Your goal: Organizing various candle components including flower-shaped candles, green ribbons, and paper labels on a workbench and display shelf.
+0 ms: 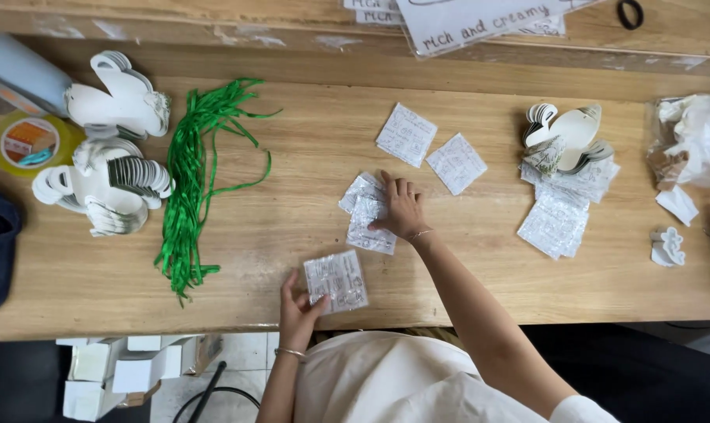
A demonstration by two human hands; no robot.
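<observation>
Soft even daylight over my wooden table (308, 266), faint shadows under my hands, mild glare on the clear packets (337, 280), slight blur throughout, table edges bowed by the wide lens

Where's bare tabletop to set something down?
Bare wood lies between the green ribbon bundle and the left hand, and along the front edge right of the right hand. Crowded: white card stacks far left, packet pile right.

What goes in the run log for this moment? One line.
left hand: holds clear packet | right hand: on packet stack | beside: green ribbon bundle
</observation>
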